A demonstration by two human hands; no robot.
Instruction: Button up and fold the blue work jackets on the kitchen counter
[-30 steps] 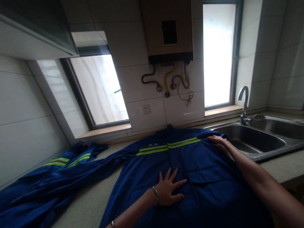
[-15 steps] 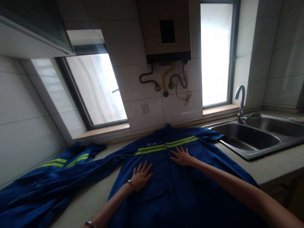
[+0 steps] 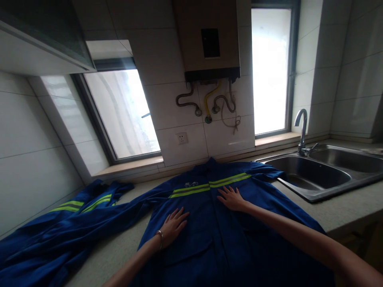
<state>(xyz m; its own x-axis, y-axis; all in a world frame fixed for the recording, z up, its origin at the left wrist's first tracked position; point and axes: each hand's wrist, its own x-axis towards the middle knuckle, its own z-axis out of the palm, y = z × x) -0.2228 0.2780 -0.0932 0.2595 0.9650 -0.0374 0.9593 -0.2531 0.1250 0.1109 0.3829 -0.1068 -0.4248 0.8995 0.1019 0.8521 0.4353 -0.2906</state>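
Note:
A blue work jacket [image 3: 206, 243] with a yellow-green and grey stripe across its chest lies spread face up on the counter, its collar toward the wall. My left hand [image 3: 172, 227] rests flat on the jacket's left half, fingers stretched out, a bracelet at the wrist. On the other side of the front closure, just below the stripe, my right hand [image 3: 232, 199] lies palm down with its fingers spread. One sleeve reaches left over a second blue garment [image 3: 38, 235] with similar stripes; the other sleeve ends by the sink. Neither hand grips the cloth.
A double steel sink [image 3: 311, 191] with a chrome faucet [image 3: 303, 127] is set into the speckled counter [image 3: 338, 215] on the right. Above hang a water heater [image 3: 209, 40] and its pipes. A wall socket [image 3: 181, 138] sits between two windows. A cabinet [image 3: 44, 40] juts out upper left.
My left hand has slid slightly left and down across the jacket, its fingers closer together. My right hand has shifted a little to the right.

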